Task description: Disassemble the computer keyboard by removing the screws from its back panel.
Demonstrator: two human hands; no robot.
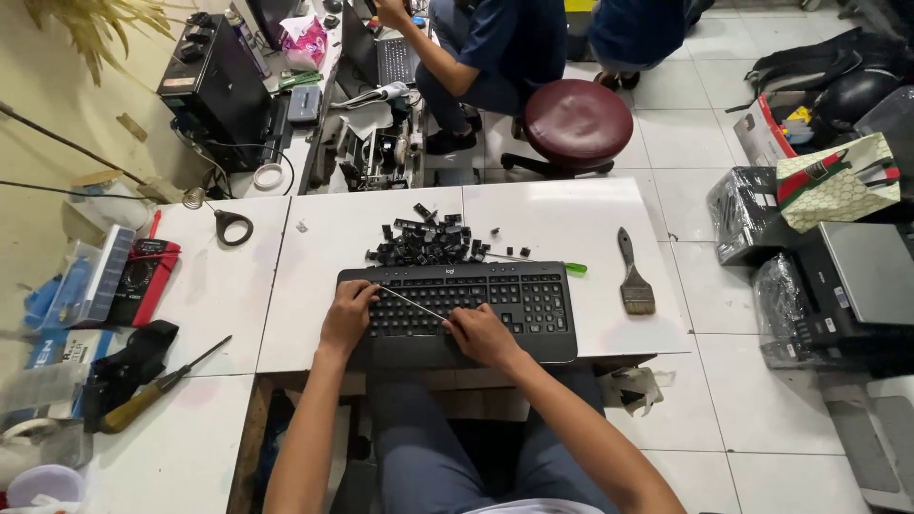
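Along the near edge of the white table [609,324] lies a black keyboard [519,303], its front overhanging the edge slightly above the person's lap. On its left end rests the left hand [347,315], fingers curled onto the keys and pinching the tip of a thin metal rod [412,305]. That rod slants across the keys to the right hand [483,335], which is closed around its other end near the keyboard's middle front. Just behind the keyboard, toward the middle of the table, sits a heap of loose black keycaps [428,245]. A green-handled tool [574,268] pokes out beside the keyboard's far right corner, and a paintbrush [633,278] lies near the table's right edge. Well to the left, on a neighbouring table, lies a yellow-handled screwdriver [152,388].
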